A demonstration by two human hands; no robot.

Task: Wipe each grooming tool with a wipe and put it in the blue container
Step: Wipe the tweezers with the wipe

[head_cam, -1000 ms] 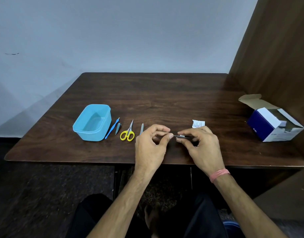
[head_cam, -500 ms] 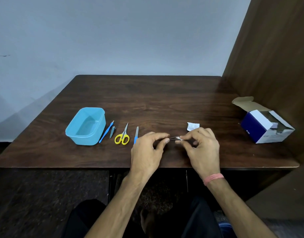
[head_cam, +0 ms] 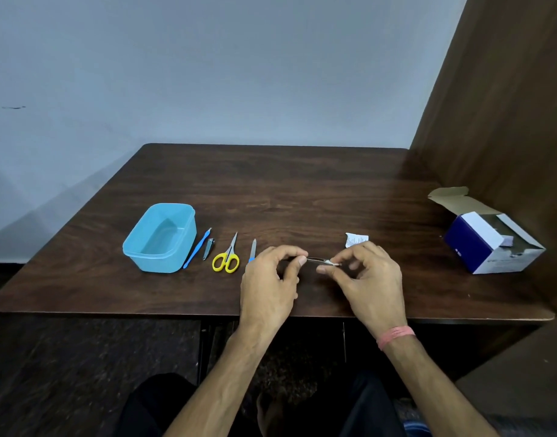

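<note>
Holding: a thin metal tool [head_cam: 316,260] spans the gap between the two hands, just above the near part of the table [head_cam: 302,190]; it is slim, grey and shiny, lying nearly level, and too small to tell exactly what kind it is.
Left hand [head_cam: 269,280]: thumb and forefinger are pinched on the tool's left end, the other fingers curled loosely.
Right hand [head_cam: 370,279]: its fingers are closed on a small white wipe [head_cam: 332,264] pressed to the tool's right end; a pink band [head_cam: 396,335] circles the wrist.
Torn packet [head_cam: 356,239]: a small white printed scrap lying on the table just beyond the right hand.
Waiting tools: a file with a blue handle [head_cam: 252,250] partly hidden by the left hand, then yellow-handled scissors [head_cam: 227,258], a small grey clipper [head_cam: 209,248] and a long blue stick tool [head_cam: 196,248], laid in a row on the table to the left of the hands.
Blue container [head_cam: 160,238]: an open, light blue, rounded rectangular tub at the left end of the row, just beside the blue stick tool; nothing shows inside it.
Box [head_cam: 488,244]: a blue and white cardboard box with its flap open, well apart on the right of the table, near the wooden panel [head_cam: 507,105].
</note>
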